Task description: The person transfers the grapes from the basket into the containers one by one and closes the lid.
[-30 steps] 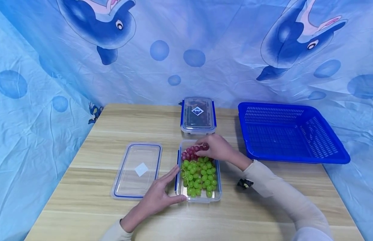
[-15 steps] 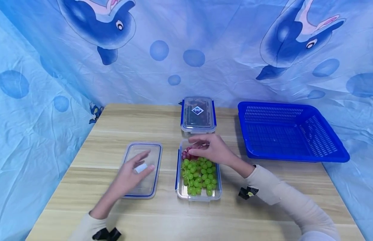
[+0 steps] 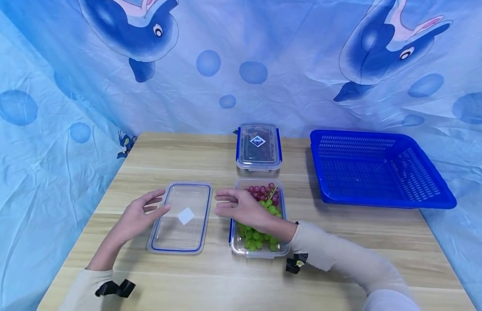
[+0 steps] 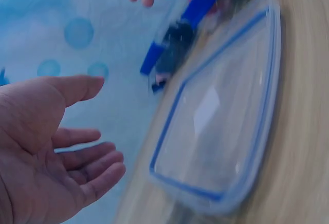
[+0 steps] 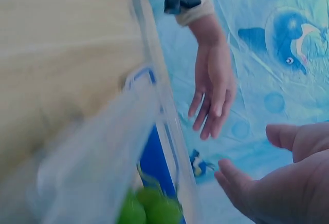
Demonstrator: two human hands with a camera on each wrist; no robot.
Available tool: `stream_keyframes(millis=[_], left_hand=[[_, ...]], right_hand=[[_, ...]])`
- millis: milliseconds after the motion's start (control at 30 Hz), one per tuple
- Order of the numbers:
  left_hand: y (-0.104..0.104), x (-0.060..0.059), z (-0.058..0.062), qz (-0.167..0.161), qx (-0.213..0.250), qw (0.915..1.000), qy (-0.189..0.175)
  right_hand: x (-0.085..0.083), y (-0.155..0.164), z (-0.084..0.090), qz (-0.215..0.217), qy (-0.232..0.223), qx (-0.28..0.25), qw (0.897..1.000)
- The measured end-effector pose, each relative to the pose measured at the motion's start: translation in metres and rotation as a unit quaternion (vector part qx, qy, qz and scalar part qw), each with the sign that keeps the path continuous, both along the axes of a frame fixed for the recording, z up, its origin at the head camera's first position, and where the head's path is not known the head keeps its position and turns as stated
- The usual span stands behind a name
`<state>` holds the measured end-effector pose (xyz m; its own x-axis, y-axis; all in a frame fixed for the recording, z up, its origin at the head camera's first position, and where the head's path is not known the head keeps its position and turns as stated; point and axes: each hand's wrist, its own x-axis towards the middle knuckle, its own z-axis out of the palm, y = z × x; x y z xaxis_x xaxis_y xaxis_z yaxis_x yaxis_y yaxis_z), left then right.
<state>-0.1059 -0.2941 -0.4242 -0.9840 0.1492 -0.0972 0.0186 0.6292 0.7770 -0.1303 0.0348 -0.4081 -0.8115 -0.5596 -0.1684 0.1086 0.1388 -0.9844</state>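
Observation:
My left hand (image 3: 132,219) hovers at the left edge of a clear lid (image 3: 186,196) with a blue seal and a white diamond label. Its fingers are apart and relaxed, with nothing in them; the left wrist view shows the bare palm beside the lid. Over an open clear container (image 3: 260,254), my right hand (image 3: 248,211) reaches leftward with loosely extended fingers and holds nothing. Inside lie green grapes (image 3: 257,242) toward the near end and red grapes (image 3: 260,189) at the far end. The right hand and wrist hide part of the green bunch.
Behind the open container stands a lidded one (image 3: 258,154) with blue side clips and dark contents. A blue perforated basket (image 3: 388,203) sits at the right of the wooden table (image 3: 209,280). A dolphin-print curtain (image 3: 178,103) hangs behind and at the sides.
My left hand has left the container's side and moved left to the lid's far side. My right hand has released the red grapes and moved left and nearer.

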Motion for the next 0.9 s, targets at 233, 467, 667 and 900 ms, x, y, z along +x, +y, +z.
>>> stream_keyframes(millis=[233,467,667,900], left_hand=[[-0.031,-0.004,-0.018,-0.017,0.022,0.9995,-0.013],[-0.048,-0.006,-0.036,-0.030,0.020,0.9992,-0.019],[-0.051,-0.007,-0.046,-0.040,0.017,0.9987,-0.028],[-0.052,-0.008,-0.049,-0.053,0.045,0.9965,-0.046]], right_hand=[[0.011,-0.025,-0.012,-0.034,-0.088,-0.036,0.995],[0.019,-0.046,-0.026,-0.076,-0.155,-0.057,0.983],[0.024,-0.058,-0.032,-0.101,-0.183,-0.057,0.976],[0.025,-0.066,-0.036,-0.111,-0.189,-0.026,0.975]])
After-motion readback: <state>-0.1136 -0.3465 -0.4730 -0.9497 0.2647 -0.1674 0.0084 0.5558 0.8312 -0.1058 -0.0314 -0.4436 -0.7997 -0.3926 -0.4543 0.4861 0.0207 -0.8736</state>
